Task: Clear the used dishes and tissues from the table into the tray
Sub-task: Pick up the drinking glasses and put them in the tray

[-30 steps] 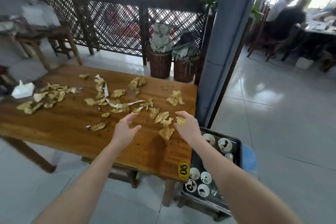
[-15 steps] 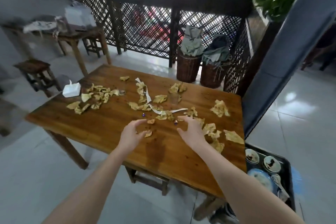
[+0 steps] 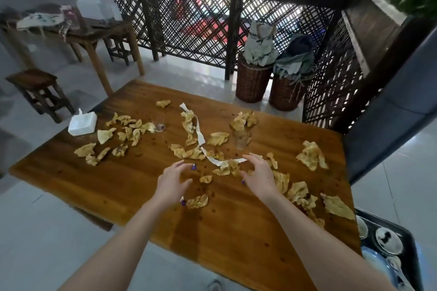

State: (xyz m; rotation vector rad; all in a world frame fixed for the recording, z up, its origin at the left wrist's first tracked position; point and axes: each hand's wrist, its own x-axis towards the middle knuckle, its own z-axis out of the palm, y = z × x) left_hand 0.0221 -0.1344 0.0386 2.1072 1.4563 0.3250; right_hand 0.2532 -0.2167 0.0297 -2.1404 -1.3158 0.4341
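Note:
Crumpled yellowish tissues [image 3: 312, 155] lie scattered over the wooden table [image 3: 118, 184], with a white paper strip [image 3: 201, 137] curling through the middle. Two small clear glasses [image 3: 159, 126] [image 3: 241, 140] stand among them. My left hand [image 3: 171, 183] hovers over the table centre, fingers spread and empty. My right hand [image 3: 260, 175] hovers beside it, fingers curved over a small heap of tissues [image 3: 227, 169], holding nothing I can see. The dark tray [image 3: 411, 238] with used small bowls [image 3: 387, 240] sits low at the table's right end.
A white tissue pack [image 3: 82, 123] rests at the table's left edge. Two wicker baskets [image 3: 253, 80] stand behind the table by a lattice fence. A stool [image 3: 39, 92] and a side table [image 3: 89, 38] are at the left; a grey pillar [image 3: 397, 106] is at the right.
The view swung left, away from the tray. Both hands moved from the table's right part toward the tissues in the middle, still empty.

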